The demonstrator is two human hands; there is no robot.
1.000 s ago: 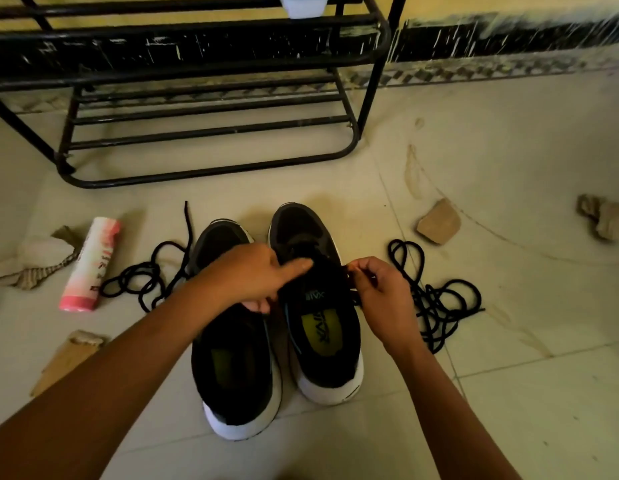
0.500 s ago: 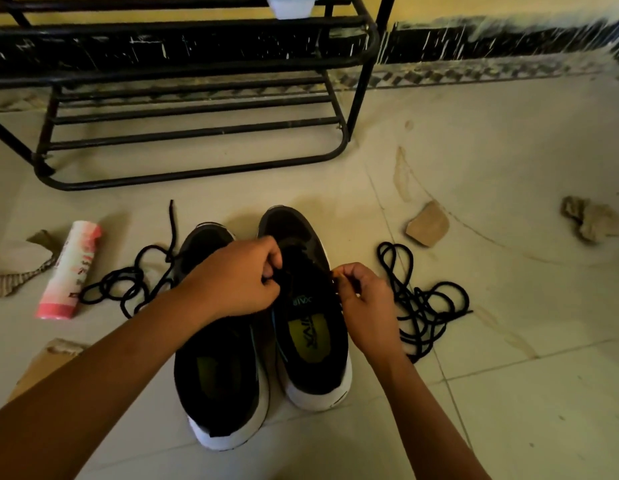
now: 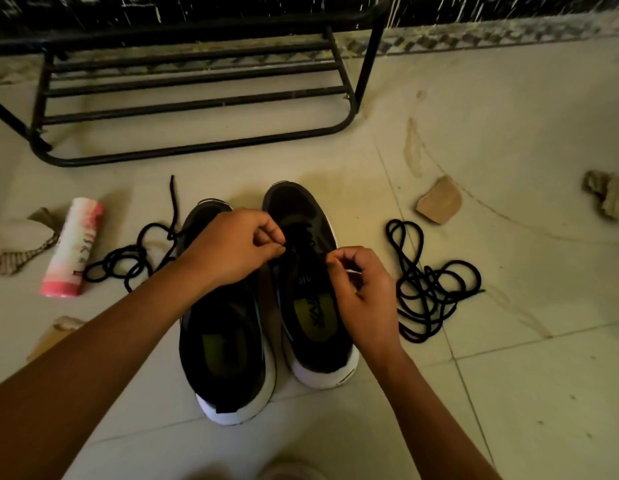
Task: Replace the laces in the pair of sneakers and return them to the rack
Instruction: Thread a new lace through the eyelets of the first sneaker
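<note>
Rack (image 3: 197, 109) well beyond fingertips; right sneaker (image 3: 301, 209) directly under them. L hand (image 3: 232, 251), R hand (image 3: 363, 292): fingers curled, each pinching what looks like lace (image 3: 303, 235). Risk: tip slips, skips eyelet; loose lace (image 3: 429, 282) beside R fingers could snag.

Hidden under left hand (image 3: 232, 247): left sneaker (image 3: 228, 341) front. Cut by top edge: rack (image 3: 197, 31). Too dark to trace: lace (image 3: 306, 233) pinched over right sneaker (image 3: 301, 209). Blurred at bottom edge: pale shape (image 3: 290, 469).
</note>
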